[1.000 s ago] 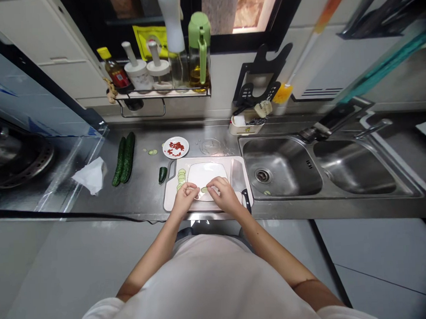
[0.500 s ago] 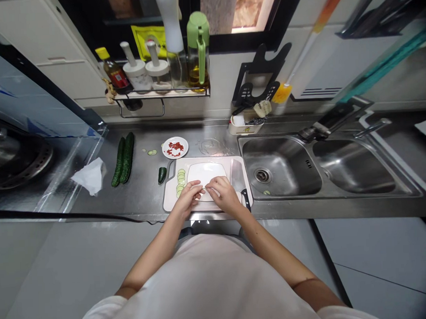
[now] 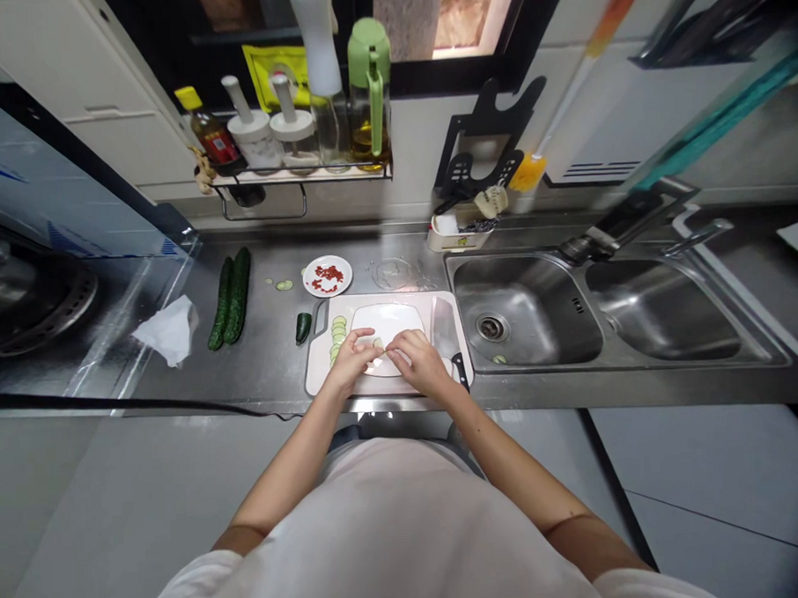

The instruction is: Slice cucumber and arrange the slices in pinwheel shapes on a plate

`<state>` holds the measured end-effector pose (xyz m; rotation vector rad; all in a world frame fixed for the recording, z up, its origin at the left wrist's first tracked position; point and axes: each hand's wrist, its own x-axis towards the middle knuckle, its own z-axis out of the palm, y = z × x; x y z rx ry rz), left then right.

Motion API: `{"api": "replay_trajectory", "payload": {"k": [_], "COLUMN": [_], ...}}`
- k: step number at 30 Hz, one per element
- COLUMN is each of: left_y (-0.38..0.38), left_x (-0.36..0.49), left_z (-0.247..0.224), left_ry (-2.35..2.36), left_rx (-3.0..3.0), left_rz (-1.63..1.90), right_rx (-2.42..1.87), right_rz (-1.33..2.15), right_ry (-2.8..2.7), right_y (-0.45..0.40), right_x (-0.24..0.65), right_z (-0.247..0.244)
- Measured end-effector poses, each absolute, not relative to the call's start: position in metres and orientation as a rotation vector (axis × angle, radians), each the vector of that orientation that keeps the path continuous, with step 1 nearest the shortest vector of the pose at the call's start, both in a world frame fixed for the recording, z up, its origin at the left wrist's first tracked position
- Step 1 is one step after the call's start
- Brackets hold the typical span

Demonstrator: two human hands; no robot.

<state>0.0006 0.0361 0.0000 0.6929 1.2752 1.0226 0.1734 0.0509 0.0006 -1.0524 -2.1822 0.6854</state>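
Observation:
Over a white square plate (image 3: pixel 387 317), my two hands meet with their fingertips almost touching. A small pale cucumber slice (image 3: pixel 378 342) shows between them. My left hand (image 3: pixel 350 363) holds it at the thumb, with the index finger lifted and curved. The fingers of my right hand (image 3: pixel 418 362) are pinched together at the slice's other side, partly hiding it. The plate rests on a pale cutting board (image 3: pixel 319 364). Overlapping cucumber slices (image 3: pixel 338 330) line the board's left side. A knife (image 3: pixel 443 328) with a black handle lies along its right side.
Left of the board are a cucumber end (image 3: pixel 303 328), two whole cucumbers (image 3: pixel 231 297) and a crumpled white tissue (image 3: pixel 168 330). Behind it stands a small plate (image 3: pixel 345 277) of chopped red pieces. A double sink (image 3: pixel 528 311) is at right; a condiment rack (image 3: pixel 305 178) hangs above.
My left hand has opened slightly, its index finger lifting away from the thumb, so the slice shows more clearly. My right hand has stayed almost in place.

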Motion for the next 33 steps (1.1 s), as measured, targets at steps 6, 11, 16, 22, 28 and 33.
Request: {"api": "replay_trajectory", "payload": {"k": [6, 11, 16, 22, 28, 33], "left_y": [0.041, 0.048, 0.057, 0.073, 0.096, 0.106], "left_x": [0.000, -0.001, 0.000, 0.003, 0.012, 0.018], "left_z": [-0.001, -0.010, -0.028, -0.050, -0.056, -0.059], "left_ry": [1.237, 1.199, 1.303, 1.532, 1.800, 1.909], "left_rx": [0.849, 0.968, 1.115, 1.370, 1.624, 1.720], "left_rz": [1.051, 1.090, 1.081, 0.969, 0.680, 0.495], "right_rx": [-1.059, -1.134, -1.216, -1.359, -1.609, -1.803], "right_rz": [0.752, 0.857, 1.015, 1.136, 0.973, 0.811], "right_ry": [-2.163, -2.109, -2.019, -2.006, -2.281, -2.432], "right_y": [0.055, 0.065, 0.078, 0.099, 0.119, 0.122], "right_x": [0.173, 0.170, 0.167, 0.167, 0.162, 0.153], "right_z": [-0.002, -0.014, -0.033, -0.052, -0.045, -0.038]}}
